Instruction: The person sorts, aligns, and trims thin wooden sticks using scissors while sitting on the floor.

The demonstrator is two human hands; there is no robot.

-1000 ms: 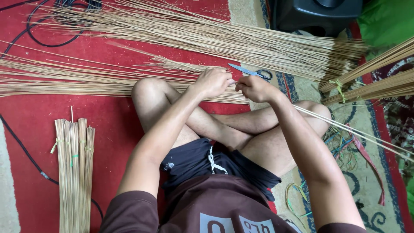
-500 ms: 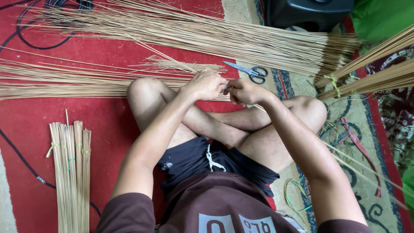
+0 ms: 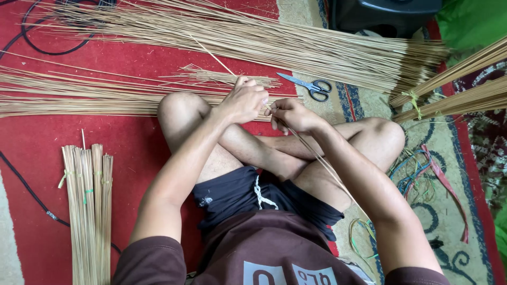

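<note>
I sit cross-legged on a red carpet. My left hand (image 3: pixel 243 100) and my right hand (image 3: pixel 291 114) are close together above my knees, both pinching a few thin pale sticks (image 3: pixel 317 158). These sticks run diagonally from the upper left, through both hands, and down past my right forearm. A loose pile of long thin sticks (image 3: pixel 100 97) lies on the carpet just beyond my hands. Scissors (image 3: pixel 309 86) with black handles lie on the floor a little past my right hand.
A bigger spread of sticks (image 3: pixel 274 45) lies farther out. Tied bundles (image 3: pixel 87 206) rest at my left, more bundles (image 3: pixel 454 84) at the right. Coloured plastic ties (image 3: pixel 422 174) lie by my right knee. A black cable (image 3: pixel 37 198) crosses the carpet; a dark object (image 3: pixel 385 16) stands at the top.
The sticks in my hands have swung from pointing out to the right to running down along my right forearm. Both hands shifted slightly left and toward me.
</note>
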